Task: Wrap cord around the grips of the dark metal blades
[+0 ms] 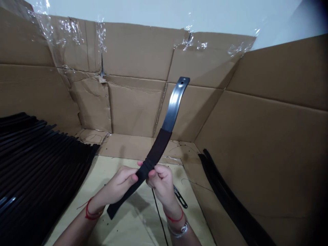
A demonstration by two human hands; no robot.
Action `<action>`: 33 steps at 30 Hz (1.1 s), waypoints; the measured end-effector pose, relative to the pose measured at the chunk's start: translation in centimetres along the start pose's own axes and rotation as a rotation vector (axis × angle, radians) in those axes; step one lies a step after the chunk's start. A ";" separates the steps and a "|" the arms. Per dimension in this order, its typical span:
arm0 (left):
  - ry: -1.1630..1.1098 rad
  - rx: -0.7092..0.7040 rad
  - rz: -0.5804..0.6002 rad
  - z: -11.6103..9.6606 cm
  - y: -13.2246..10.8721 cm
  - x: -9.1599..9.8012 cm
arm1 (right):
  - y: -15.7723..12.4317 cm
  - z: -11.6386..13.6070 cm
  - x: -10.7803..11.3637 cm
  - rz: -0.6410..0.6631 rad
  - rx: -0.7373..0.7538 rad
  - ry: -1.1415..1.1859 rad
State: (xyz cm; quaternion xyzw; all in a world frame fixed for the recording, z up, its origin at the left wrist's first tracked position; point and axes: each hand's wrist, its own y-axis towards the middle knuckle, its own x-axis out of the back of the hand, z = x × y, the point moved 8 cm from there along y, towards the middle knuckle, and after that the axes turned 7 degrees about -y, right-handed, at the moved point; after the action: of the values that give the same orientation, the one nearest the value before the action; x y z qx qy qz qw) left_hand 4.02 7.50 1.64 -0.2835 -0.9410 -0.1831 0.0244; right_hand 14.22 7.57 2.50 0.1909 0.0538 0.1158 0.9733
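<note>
A curved, glossy dark metal strip [174, 104] rises diagonally in front of me, with a hole near its upper end. A black sleeve [162, 141] that looks like fabric covers its lower part and is bunched into wrinkles near my hands. My left hand [119, 184] is closed around the sleeved part, thumb on top. Just to the right, my right hand [162, 182] pinches the sleeve at the wrinkles. The sleeve's lower end hangs past my left hand. Below my right hand runs a thin black cord [159, 213], and beside it lies a small black slotted piece [180, 197].
Many similar black strips [46, 171] lie in a dense row at the left. More long black strips [225, 198] rest along the right side. Taped cardboard walls [138, 109] enclose the pale work surface [110, 167], which has small dark specks on it.
</note>
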 end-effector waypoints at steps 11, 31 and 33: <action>-0.165 0.074 -0.225 1.1 -0.3 -1.0 | 0.2 0.8 1.1 -0.228 -0.056 -0.001; -0.071 0.101 -0.332 1.4 -0.3 -0.6 | -0.2 1.9 2.0 -0.312 -0.029 -0.043; -0.247 0.200 -0.200 2.1 -0.2 -1.5 | 0.0 1.9 1.2 -0.188 -0.060 -0.042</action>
State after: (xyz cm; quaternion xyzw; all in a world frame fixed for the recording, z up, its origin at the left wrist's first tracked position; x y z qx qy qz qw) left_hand 5.30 7.26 -0.65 -0.2052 -0.9738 -0.0538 -0.0815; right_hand 15.62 7.18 4.17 0.1579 0.0479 0.0214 0.9861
